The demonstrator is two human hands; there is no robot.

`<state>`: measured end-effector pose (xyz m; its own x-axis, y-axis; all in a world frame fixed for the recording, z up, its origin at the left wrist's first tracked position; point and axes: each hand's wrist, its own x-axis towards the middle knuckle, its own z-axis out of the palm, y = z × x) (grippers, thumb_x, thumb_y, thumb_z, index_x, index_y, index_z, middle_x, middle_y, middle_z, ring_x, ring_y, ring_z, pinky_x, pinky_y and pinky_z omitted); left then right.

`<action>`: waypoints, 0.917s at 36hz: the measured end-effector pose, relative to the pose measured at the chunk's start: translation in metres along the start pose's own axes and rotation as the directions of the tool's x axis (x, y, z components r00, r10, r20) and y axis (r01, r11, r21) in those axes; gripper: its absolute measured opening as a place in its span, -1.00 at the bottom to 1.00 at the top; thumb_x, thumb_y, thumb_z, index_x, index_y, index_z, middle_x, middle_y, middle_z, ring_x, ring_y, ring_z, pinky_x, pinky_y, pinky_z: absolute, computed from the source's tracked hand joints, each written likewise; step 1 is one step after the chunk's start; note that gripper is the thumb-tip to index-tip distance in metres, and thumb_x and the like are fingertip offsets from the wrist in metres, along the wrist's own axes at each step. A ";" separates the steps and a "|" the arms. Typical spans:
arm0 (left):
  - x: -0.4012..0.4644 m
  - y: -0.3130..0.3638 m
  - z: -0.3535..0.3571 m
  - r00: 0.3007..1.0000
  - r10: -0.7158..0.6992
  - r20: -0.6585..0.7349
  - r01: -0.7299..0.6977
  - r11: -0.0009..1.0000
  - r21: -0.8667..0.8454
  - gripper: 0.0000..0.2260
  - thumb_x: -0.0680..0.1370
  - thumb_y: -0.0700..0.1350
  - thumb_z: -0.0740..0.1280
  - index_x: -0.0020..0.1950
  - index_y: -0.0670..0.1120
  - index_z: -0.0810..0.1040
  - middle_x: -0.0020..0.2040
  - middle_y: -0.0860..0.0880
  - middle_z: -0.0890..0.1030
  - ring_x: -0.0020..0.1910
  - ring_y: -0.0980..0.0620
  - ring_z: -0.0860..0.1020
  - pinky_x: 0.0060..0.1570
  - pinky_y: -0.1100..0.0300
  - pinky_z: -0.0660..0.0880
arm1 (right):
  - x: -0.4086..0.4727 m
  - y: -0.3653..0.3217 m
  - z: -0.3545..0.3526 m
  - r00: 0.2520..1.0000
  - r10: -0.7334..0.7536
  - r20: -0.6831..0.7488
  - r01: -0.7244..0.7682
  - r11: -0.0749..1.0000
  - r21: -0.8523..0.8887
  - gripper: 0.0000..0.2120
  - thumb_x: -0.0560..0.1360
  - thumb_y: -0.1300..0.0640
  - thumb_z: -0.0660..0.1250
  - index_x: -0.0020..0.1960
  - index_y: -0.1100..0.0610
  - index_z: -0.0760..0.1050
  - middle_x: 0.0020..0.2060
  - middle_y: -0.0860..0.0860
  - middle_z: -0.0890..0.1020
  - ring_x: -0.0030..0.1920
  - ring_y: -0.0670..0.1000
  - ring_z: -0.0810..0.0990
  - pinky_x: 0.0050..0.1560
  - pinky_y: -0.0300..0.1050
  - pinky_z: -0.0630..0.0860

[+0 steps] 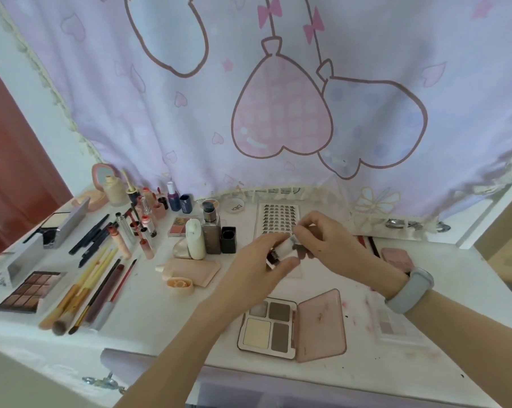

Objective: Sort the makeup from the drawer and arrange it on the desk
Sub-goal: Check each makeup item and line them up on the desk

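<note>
a: where were we w/ the small white tube (282,249)?

b: mid-desk, lifted off the white desk (166,319), just at 6 o'clock of the lash tray (278,217). our left hand (257,263) had fingers curled round its body, our right hand (322,241) pinched the cap end at 3 o'clock of it. too blurry to say if the cap was on or off.

a: how did we reckon to do it well?

b: we judged: keep the left grip firm, twist w/ the right only, tube level so nothing dripped on the open quad palette (268,326) at 6 o'clock.

a: then?

b: prob. stand it w/ the bottles (212,231) at 9 o'clock, clear of the brushes (81,293).
</note>
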<state>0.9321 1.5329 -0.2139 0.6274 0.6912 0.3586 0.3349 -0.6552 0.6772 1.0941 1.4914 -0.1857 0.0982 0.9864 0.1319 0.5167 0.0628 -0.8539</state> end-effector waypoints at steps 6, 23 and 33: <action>-0.021 -0.003 -0.019 0.991 -0.059 -0.120 0.066 0.996 0.053 -0.81 0.63 -0.03 0.10 0.16 -0.05 0.40 -0.31 0.14 0.39 -0.31 0.29 0.42 -0.32 0.42 0.30 | 0.011 -0.026 0.027 0.997 -0.083 0.002 0.083 0.993 0.079 -0.80 0.53 -0.01 0.22 -0.21 0.04 0.36 -0.48 -0.06 0.43 -0.43 -0.04 0.33 -0.35 -0.16 0.33; -0.082 -0.031 -0.083 0.989 -0.096 -0.110 0.095 0.995 -0.015 -0.76 0.53 0.15 -0.04 0.07 0.17 0.36 -0.29 -0.01 0.53 -0.31 0.13 0.45 -0.33 0.27 0.33 | 0.017 -0.084 0.081 0.915 -0.196 0.354 0.295 0.921 -0.254 -0.58 0.51 -0.21 0.03 -0.10 0.11 0.45 -0.34 -0.02 0.60 -0.46 -0.19 0.42 -0.37 -0.36 0.34; -0.092 -0.044 -0.118 0.988 -0.132 -0.082 0.142 0.982 0.125 -0.73 0.49 0.22 -0.12 -0.17 0.15 0.28 -0.39 0.11 0.38 -0.38 0.26 0.40 -0.40 0.32 0.25 | 0.030 -0.100 0.092 0.838 -0.225 0.498 0.373 0.901 -0.221 -0.73 0.57 0.12 0.21 0.24 -0.08 0.33 -0.05 -0.23 0.45 -0.22 -0.05 0.50 -0.23 -0.31 0.41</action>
<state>0.7768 1.5341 -0.2006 0.5178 0.7944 0.3173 0.5057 -0.5835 0.6355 0.9673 1.5288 -0.1426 -0.4572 0.8878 0.0520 0.6900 0.3910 -0.6091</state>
